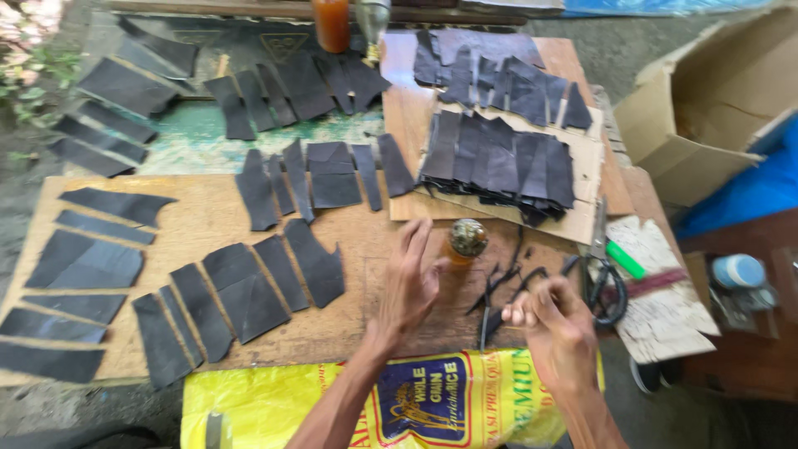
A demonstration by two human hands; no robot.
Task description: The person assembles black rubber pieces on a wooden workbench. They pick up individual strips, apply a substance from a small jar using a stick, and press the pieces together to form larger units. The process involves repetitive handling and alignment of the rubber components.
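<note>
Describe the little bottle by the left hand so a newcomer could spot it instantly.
Start at the wooden board covered in dark cut pieces. Near its front right edge, just past the left hand's fingertips, stands a small amber bottle. Its round, speckled, grimy cap sets it apart from the flat black pieces around.

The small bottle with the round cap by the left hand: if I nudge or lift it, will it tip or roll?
The small bottle stands upright and looks narrow and tall for its base, so a sideways nudge could probably tip it. Its round shape suggests it would roll across the wooden board once down. The left hand is open beside it; it looks light enough to lift one-handed.
</note>
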